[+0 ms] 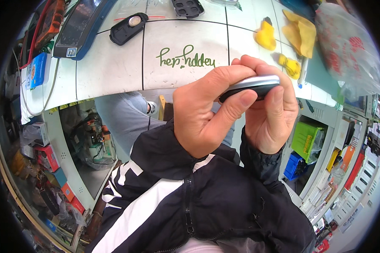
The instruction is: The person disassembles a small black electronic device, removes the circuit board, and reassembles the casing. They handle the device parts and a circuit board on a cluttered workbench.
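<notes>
Both hands pinch one remote casing, centre frame.
Left hand (202, 114) and right hand (270, 118) clamp the silver-black remote casing (251, 86); long axis horizontal, right end protruding.

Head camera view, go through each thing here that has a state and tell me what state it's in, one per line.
Silver and black remote: closed, pinched edge-on between both hands.
Left hand: gripping the remote, thumb on its near edge.
Right hand: gripping the remote's right end.
Black remote shell on the white table: open, round coin cell showing.
Black button pad: loose, lying flat.
Yellow cloth: crumpled.
</notes>
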{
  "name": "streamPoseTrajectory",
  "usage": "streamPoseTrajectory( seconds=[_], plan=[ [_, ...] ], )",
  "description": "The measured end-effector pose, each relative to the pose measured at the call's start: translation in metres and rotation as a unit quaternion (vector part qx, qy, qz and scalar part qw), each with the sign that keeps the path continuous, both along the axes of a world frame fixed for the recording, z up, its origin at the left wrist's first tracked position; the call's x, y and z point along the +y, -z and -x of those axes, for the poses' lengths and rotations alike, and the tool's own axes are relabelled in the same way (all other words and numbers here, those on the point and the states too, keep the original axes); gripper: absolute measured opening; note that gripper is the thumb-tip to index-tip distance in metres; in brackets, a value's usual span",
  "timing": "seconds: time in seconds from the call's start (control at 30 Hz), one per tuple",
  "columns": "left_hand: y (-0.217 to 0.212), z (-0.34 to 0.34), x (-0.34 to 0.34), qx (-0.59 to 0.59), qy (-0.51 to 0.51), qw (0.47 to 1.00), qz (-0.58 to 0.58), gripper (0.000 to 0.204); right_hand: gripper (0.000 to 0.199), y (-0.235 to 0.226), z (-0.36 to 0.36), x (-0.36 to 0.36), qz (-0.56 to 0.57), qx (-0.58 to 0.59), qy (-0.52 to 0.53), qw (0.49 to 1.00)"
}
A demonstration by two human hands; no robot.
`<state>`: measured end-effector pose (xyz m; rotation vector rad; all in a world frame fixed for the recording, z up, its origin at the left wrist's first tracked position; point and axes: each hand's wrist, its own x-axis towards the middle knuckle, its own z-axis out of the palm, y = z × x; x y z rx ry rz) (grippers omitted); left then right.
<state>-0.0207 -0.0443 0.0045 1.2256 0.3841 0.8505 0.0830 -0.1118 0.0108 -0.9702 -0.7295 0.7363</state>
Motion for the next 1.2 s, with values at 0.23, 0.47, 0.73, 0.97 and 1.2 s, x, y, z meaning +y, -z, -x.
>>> streamPoseTrajectory(
  seconds=[0.23, 0.47, 0.73, 0.97, 1.2],
  plan=[
    [0.001, -0.004, -0.01, 0.007, -0.066, 0.997, -0.046, 0.021, 0.028, -0.007, 0.011, 0.003, 0.038, 0.049, 0.064, 0.996],
    [0.012, -0.011, -0.006, -0.121, -0.043, 0.991, 0.046, 0.023, 0.032, -0.008, 0.004, 0.007, 0.046, 0.052, -0.022, 0.997],
    [0.006, -0.005, 0.006, -0.059, 0.0, 0.997, -0.053, 0.029, 0.034, -0.003, 0.01, 0.012, -0.033, 0.051, 0.005, 0.998],
    [-0.006, -0.002, 0.002, -0.066, -0.053, 0.995, -0.058, 0.022, 0.051, -0.007, 0.015, 0.011, -0.004, -0.021, -0.053, 0.998],
    [-0.008, 0.0, -0.007, -0.11, -0.068, 0.992, 0.002, 0.023, 0.044, -0.015, 0.022, 0.011, 0.015, -0.025, -0.031, 0.999]
  ],
)
